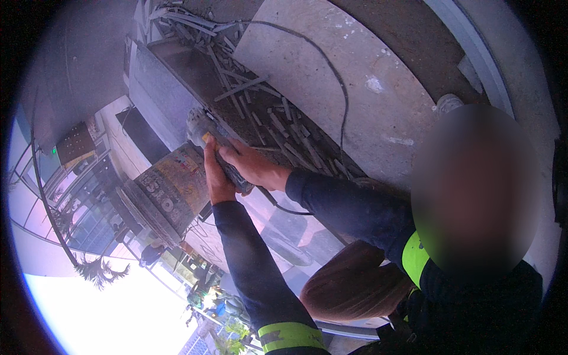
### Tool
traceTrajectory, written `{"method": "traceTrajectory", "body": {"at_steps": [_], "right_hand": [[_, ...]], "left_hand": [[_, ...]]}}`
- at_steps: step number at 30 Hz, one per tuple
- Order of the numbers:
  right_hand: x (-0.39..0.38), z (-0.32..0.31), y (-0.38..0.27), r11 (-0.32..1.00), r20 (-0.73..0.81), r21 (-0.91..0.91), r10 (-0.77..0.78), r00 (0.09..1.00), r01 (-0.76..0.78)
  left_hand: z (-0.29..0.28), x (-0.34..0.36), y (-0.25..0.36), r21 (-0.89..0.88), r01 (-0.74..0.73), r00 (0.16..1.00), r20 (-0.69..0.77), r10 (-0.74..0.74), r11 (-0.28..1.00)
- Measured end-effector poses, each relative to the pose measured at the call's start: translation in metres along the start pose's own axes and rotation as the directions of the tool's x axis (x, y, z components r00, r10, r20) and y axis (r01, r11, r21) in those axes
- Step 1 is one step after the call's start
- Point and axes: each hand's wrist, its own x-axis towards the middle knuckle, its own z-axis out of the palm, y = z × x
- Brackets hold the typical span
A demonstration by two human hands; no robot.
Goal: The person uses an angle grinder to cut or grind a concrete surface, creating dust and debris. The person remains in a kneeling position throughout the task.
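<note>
My left hand (219,174) and my right hand (254,163) are both closed around a dusty grey angle grinder (201,124). The hands sit close together, the left beside the right, with fingers wrapped on the grinder's body. Its head is against or very near the edge of a grey slab (160,89); the contact point and the disc are hard to make out. Dust hazes the area around the slab. A worn, stained bucket (168,186) is right beside the grinder and my left hand. A black cord (284,210) runs close below the hands.
Several cut strips and offcuts (248,89) lie scattered beside the slab. A large pale board (355,77) has a dark cable (331,65) looping across it. A bent knee in brown trousers (355,278) is near my forearms. Glazed railings and plants stand beyond the bucket.
</note>
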Motion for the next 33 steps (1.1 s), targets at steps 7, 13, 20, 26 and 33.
{"method": "traceTrajectory", "body": {"at_steps": [7,13,20,26,33], "right_hand": [[0.006,0.002,0.013,0.999,-0.008,-0.052,0.012,1.000,-0.013],[0.016,0.001,0.016,0.996,-0.006,-0.039,-0.076,0.997,0.076],[0.006,0.003,-0.003,0.999,0.000,0.024,0.044,0.999,-0.044],[0.008,0.000,0.017,0.998,-0.015,-0.046,-0.049,0.999,0.048],[-0.007,-0.001,0.012,0.998,0.011,-0.063,-0.029,1.000,0.030]], "left_hand": [[-0.013,0.004,-0.003,0.041,-0.027,0.999,0.026,0.026,0.999],[-0.009,0.009,-0.001,0.050,-0.016,1.000,-0.024,0.017,0.999],[-0.007,0.006,0.002,0.032,-0.009,1.000,0.003,0.009,0.999],[-0.003,0.001,-0.005,-0.010,-0.024,1.000,-0.007,0.024,1.000],[-0.002,-0.010,-0.008,-0.008,-0.011,0.999,-0.034,0.011,1.000]]}}
